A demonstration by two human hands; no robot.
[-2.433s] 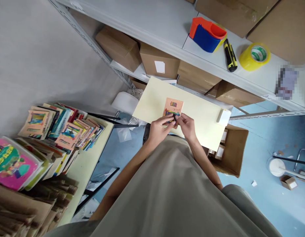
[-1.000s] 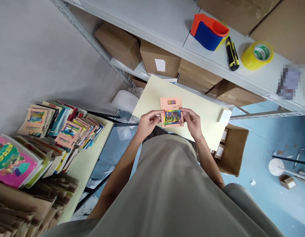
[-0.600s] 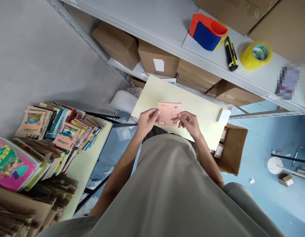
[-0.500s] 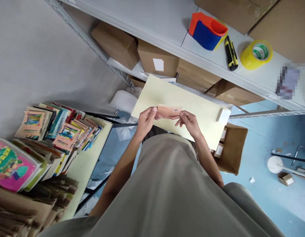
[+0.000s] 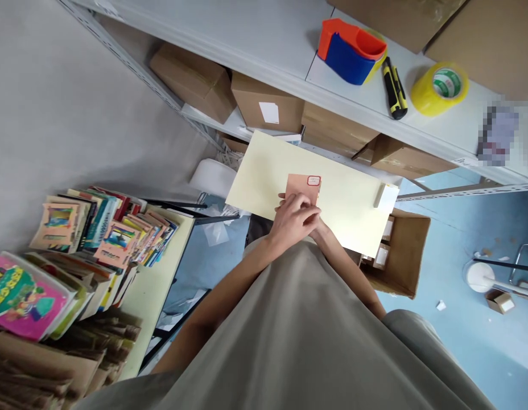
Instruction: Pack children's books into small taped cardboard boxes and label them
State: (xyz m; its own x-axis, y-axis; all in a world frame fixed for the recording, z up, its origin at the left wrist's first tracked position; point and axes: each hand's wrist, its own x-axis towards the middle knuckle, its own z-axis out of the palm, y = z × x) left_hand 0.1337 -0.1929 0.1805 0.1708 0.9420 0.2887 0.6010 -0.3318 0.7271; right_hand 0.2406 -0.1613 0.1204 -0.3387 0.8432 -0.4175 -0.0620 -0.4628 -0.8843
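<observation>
No text legible. Small red-framed white label (image 5: 314,181) on the salmon booklet (image 5: 303,188): print too small to read. Blank white sticker (image 5: 269,113) on a cardboard box (image 5: 266,106). Green print on the tape roll (image 5: 438,88): unreadable.

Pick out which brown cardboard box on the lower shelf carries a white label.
The middle brown cardboard box, directly behind the pale yellow table: a white rectangular label shows on its front face, while its neighbours' visible faces are plain.

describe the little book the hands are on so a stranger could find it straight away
Find the pale yellow table below the grey shelving. The small salmon-pink booklet lies on it under the left hand. Unlike the picture-covered book stacks at left, its visible face is plain, bearing only a small red-edged white label.
</observation>
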